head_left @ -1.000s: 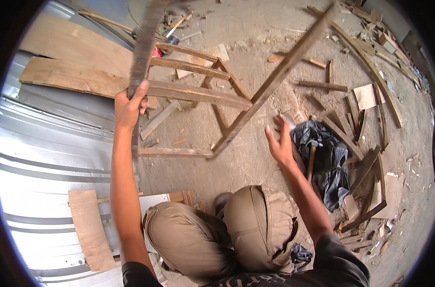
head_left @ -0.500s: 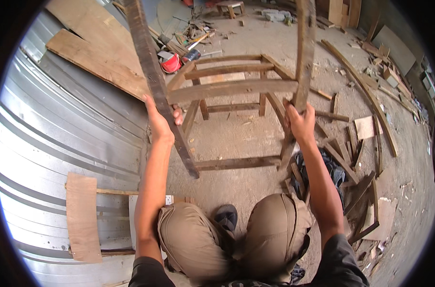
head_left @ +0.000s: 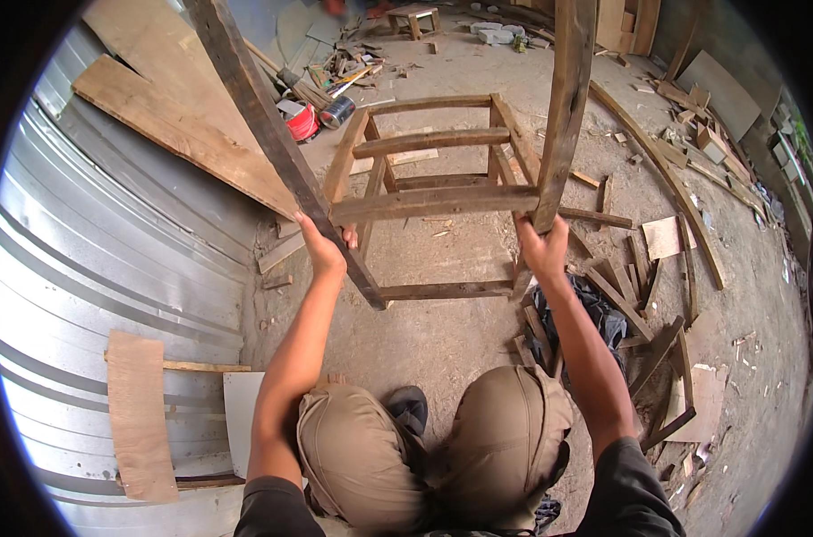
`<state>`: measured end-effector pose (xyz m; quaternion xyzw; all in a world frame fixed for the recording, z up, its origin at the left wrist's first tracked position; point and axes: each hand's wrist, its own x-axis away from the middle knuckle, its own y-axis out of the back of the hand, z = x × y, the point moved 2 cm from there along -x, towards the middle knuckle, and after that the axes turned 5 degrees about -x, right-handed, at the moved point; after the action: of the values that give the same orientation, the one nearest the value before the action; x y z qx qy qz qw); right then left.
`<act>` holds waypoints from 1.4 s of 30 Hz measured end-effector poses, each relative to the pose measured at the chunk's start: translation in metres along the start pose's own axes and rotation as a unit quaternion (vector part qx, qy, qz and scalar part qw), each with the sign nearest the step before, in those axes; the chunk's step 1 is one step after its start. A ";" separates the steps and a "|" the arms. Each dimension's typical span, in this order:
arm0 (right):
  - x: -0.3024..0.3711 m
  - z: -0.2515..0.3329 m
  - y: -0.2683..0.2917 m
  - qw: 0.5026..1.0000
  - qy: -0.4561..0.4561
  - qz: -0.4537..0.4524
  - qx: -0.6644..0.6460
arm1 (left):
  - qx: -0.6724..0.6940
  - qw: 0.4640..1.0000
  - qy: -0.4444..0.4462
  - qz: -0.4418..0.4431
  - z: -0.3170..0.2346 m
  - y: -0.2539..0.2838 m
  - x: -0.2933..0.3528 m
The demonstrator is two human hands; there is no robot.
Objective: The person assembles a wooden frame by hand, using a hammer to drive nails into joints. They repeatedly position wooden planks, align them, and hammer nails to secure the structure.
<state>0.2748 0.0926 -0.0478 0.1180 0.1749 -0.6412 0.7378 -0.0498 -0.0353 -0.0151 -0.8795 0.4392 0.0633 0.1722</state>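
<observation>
A dark wooden chair frame (head_left: 438, 204) stands before my knees, its two long near posts rising toward the top of the view. My left hand (head_left: 324, 245) is closed round the left post (head_left: 276, 143), thumb on the outer side and fingertips showing on the inner side. On the other side, my right hand (head_left: 544, 251) grips the right post (head_left: 567, 116) just below the near seat rail. A low crossbar (head_left: 446, 291) joins the posts near their lower ends. The seat opening holds no panel, only bare rails.
Wood offcuts (head_left: 625, 277) and a black plastic bag (head_left: 594, 309) lie right of the frame. Wide boards (head_left: 174, 134) lean against the metal sheet wall (head_left: 57, 295) on the left. Beyond the frame are a red bucket (head_left: 302, 123), a dark can (head_left: 337, 111) and a small stool (head_left: 413, 18).
The chair frame has tilted, its near seat rail now lower in the view and the left post's top further left. Both hands have kept their grip and shifted slightly.
</observation>
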 end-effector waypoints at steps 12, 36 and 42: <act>0.066 -0.085 0.016 0.922 -0.059 0.379 0.055 | 0.071 0.958 0.276 -0.006 0.096 0.133 0.040; -0.096 -0.055 -0.068 0.919 -0.303 0.101 0.229 | -0.343 0.889 0.304 0.014 0.054 0.029 -0.110; -0.097 -0.036 -0.076 0.920 -0.278 0.096 0.258 | -0.348 0.886 0.306 0.009 0.053 0.029 -0.110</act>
<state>0.1844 0.1833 -0.0366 0.1380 -0.2209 -0.5974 0.7584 -0.1373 0.0506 -0.0425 -0.8546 0.4280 -0.0583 -0.2881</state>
